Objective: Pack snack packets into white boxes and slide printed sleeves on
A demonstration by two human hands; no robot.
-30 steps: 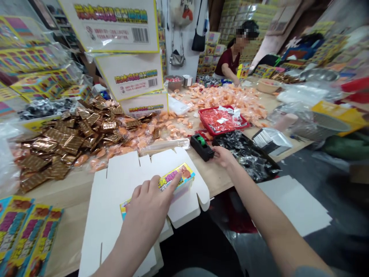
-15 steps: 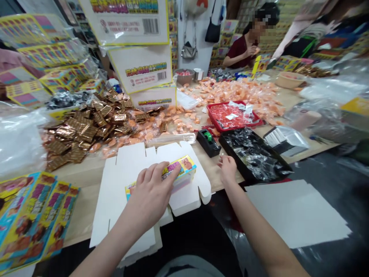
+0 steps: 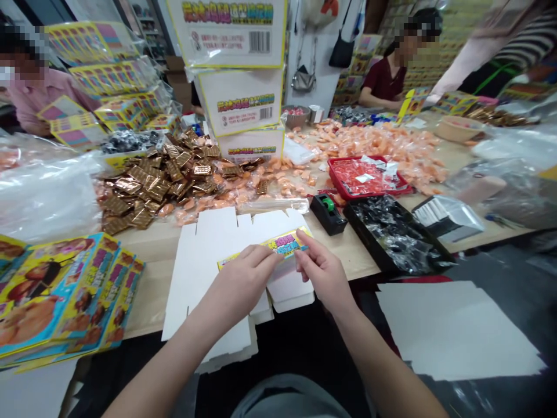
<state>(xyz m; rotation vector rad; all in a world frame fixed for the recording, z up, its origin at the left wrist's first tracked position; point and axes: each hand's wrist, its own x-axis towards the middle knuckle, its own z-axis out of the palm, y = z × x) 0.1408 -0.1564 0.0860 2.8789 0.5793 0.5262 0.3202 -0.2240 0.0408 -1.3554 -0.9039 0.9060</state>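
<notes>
A small yellow and blue printed box (image 3: 285, 244) lies on a stack of flat white cardboard (image 3: 204, 238). My left hand (image 3: 246, 278) rests over the box's left part, fingers wrapped on it. At the box's right end is my right hand (image 3: 322, 267), its thumb and fingers bent together against the edge; whether something small is between them is too fine to tell. Just beyond the right hand stands a black tape dispenser (image 3: 328, 213) with a green core. A black tray (image 3: 395, 235) of clear and dark wrapped packets sits to its right.
Printed boxes (image 3: 65, 290) stand at the left edge. Gold packets (image 3: 161, 180) and orange packets (image 3: 369, 139) are heaped beyond, with a red basket (image 3: 369, 176) and stacked cartons (image 3: 243, 98). White sheets (image 3: 461, 331) lie at lower right. Two people sit across the table.
My right hand has moved left from beside the tape dispenser to the right end of the small box. My left hand stays on the box. The view has turned left.
</notes>
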